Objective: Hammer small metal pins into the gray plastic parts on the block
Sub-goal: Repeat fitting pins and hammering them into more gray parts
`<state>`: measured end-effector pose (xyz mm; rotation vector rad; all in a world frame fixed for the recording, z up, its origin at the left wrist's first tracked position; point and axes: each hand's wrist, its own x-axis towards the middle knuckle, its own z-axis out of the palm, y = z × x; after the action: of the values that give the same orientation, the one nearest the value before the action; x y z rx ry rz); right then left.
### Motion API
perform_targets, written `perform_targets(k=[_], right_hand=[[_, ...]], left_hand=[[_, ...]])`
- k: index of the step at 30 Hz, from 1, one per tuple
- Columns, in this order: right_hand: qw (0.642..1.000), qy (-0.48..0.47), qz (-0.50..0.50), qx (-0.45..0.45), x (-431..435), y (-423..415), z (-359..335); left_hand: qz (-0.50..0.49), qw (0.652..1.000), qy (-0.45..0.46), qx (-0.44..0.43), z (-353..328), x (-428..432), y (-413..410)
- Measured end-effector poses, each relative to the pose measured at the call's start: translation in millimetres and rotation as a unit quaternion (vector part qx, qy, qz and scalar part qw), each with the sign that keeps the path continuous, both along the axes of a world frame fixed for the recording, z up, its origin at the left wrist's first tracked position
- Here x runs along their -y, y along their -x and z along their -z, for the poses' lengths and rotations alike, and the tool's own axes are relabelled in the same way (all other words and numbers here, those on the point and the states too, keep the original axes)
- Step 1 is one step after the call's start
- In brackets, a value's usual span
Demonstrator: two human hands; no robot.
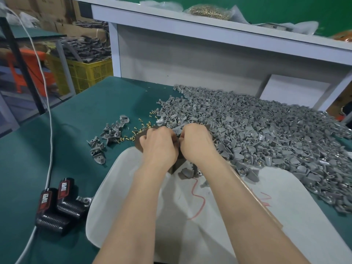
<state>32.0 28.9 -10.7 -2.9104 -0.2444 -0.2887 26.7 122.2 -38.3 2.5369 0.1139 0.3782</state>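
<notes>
My left hand and my right hand meet knuckles-up over a brown block at the near edge of the pile. Both have their fingers curled down around a gray plastic part that shows between them on top of the block. The fingertips are hidden. Small brass pins lie scattered on the green mat just left of the block. A huge pile of gray plastic parts covers the right of the table. No hammer is in sight.
A small group of gray parts lies left of the pins. A white cloth spreads under my forearms. Two black devices with a white cable sit at the near left. A white shelf frame backs the table.
</notes>
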Motion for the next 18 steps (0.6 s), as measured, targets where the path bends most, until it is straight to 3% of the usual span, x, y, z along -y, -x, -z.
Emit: perform_targets(k=[10,15,18], right_hand=[[0.997,-0.038,-0.003,-0.062,3,-6,-8],[0.998,-0.039,-0.001,-0.052,3,-6,-4],[0.991,-0.127,-0.01,-0.046,17,-2,-1]], left_hand=[[-0.002,1.0,0.014,-0.002,0,0,1],[0.0,1.0,0.021,-0.007,-1,-1,1],[0.001,0.999,0.037,-0.007,-1,-2,3]])
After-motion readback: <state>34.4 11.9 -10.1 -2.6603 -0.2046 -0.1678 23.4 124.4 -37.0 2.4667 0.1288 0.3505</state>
